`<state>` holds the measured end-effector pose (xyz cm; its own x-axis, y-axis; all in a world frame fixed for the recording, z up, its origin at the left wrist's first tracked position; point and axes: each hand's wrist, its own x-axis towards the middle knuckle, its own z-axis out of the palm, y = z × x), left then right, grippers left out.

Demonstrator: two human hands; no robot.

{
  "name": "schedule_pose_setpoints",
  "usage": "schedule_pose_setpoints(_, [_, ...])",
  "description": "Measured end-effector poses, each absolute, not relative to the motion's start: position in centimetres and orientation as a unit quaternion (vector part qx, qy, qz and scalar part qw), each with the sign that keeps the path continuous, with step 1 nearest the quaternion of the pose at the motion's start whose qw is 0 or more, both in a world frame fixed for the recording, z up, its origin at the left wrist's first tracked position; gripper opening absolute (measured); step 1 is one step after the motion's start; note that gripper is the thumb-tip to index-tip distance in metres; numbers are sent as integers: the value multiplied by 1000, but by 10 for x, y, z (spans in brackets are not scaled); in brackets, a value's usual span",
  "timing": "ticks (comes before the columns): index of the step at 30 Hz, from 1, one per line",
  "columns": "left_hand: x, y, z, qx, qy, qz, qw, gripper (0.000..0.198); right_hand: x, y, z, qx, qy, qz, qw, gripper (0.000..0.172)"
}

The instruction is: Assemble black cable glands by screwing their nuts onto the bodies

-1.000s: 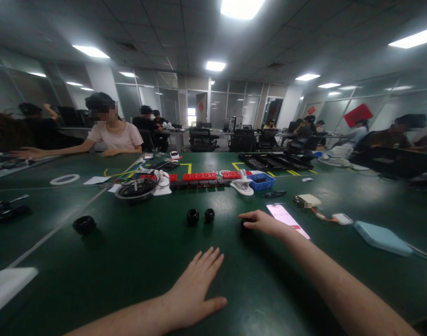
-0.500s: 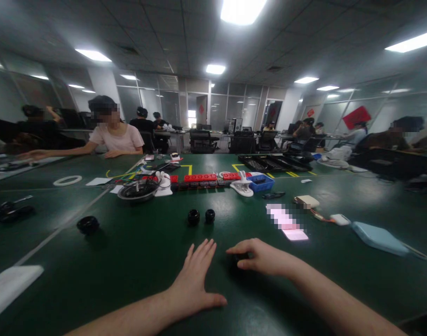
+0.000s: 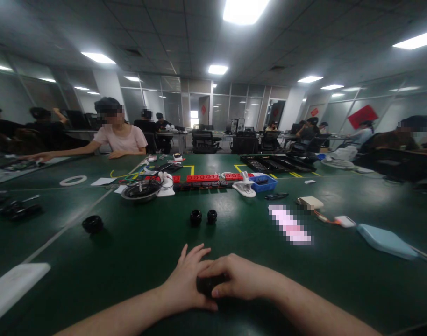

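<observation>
My right hand (image 3: 243,277) has its fingers closed round a small, glossy black round part (image 3: 209,285), held low over the table, partly hidden by the fingers. Beside it, my left hand (image 3: 183,280) is open, fingers spread and thumb apart, with the part in the gap between its thumb and palm. Whether the left palm presses on it I cannot tell. Farther forward stand two similar parts, a left black round part (image 3: 195,218) and a right black round part (image 3: 212,216). Another black round part (image 3: 93,224) sits off to the left.
Across the green table (image 3: 157,242) runs a row of red-topped blocks (image 3: 202,178), with a blue bin (image 3: 264,183) to its right and a round dark tray (image 3: 139,190) to its left. A phone (image 3: 290,225) and a light-blue case (image 3: 387,240) lie right. A co-worker (image 3: 120,137) sits opposite.
My right hand has moved left and nearer to me with the black round part, up against my left hand. The left hand stays spread, shifted slightly left. The view has turned a little.
</observation>
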<state>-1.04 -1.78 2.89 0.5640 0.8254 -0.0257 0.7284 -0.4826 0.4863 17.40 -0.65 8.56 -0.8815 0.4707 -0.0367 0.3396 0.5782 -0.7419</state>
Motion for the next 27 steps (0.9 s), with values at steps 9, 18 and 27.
schedule_pose_setpoints(9, [-30,-13,23,814,497,174,246,60,149,8,70,-316,-859,392,91,34])
schedule_pose_setpoints(18, [-32,-7,21,815,491,181,250,58,145,4,53,-320,-892,250,198,32])
schedule_pose_setpoints(27, [-36,-3,24,837,446,151,278,44,143,-2,49,-308,-904,194,225,30])
